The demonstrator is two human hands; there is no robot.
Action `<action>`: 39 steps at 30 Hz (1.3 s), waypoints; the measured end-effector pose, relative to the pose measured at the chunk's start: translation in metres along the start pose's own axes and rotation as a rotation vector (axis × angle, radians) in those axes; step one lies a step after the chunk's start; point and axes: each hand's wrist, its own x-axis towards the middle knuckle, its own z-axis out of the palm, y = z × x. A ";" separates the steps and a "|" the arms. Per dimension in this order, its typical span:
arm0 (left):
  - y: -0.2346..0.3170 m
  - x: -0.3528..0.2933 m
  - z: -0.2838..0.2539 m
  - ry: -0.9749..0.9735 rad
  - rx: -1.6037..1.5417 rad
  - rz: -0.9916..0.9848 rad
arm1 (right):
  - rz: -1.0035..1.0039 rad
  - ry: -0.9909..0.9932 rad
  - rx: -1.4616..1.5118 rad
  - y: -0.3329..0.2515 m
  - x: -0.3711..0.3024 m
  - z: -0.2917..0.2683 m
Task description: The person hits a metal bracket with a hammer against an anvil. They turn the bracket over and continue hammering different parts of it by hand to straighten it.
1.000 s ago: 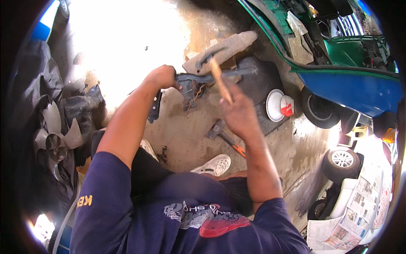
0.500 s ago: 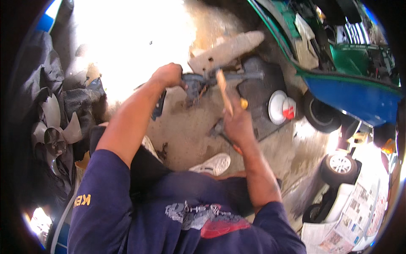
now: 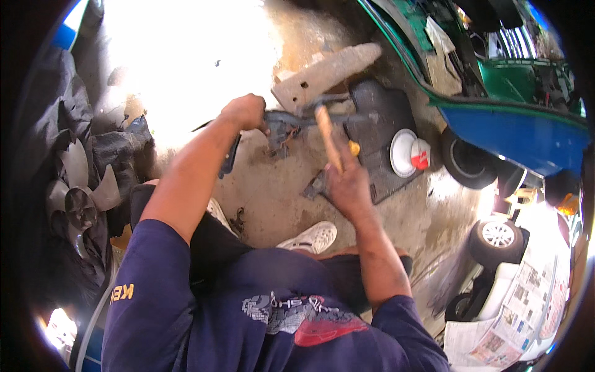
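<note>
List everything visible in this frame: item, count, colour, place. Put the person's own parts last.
Wooden-handled hammer: 1, tan handle, head blurred, in right hand.
Dark grey metal bracket part: 1, gripped at its left end by left hand.
Grey concrete slab: 1, on ground behind the part.
Black rubber mat: 1, right of centre.
White round lid with red piece: 1, on mat.
Green-and-blue vehicle body: 1, upper right.
Grey plastic fan: 1, left edge.
Newspaper sheets: several, lower right.
White shoe: 1, centre.
Left hand: closed on part.
Right hand: closed on hammer.
</note>
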 end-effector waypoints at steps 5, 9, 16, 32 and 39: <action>0.017 -0.040 -0.073 -0.052 -0.139 -0.026 | -0.015 0.269 0.169 -0.011 -0.015 -0.060; 0.007 -0.057 -0.115 0.107 -0.279 -0.100 | 0.092 0.302 0.376 -0.005 -0.021 -0.070; -0.019 -0.061 -0.121 0.617 -0.667 -0.255 | 0.043 0.247 0.353 0.033 -0.017 -0.038; 0.056 0.005 0.067 0.438 -0.783 -0.234 | 0.025 0.319 0.350 0.052 -0.007 -0.034; 0.057 0.004 0.074 0.141 -1.408 -0.229 | -0.057 0.051 -0.085 0.017 0.003 -0.019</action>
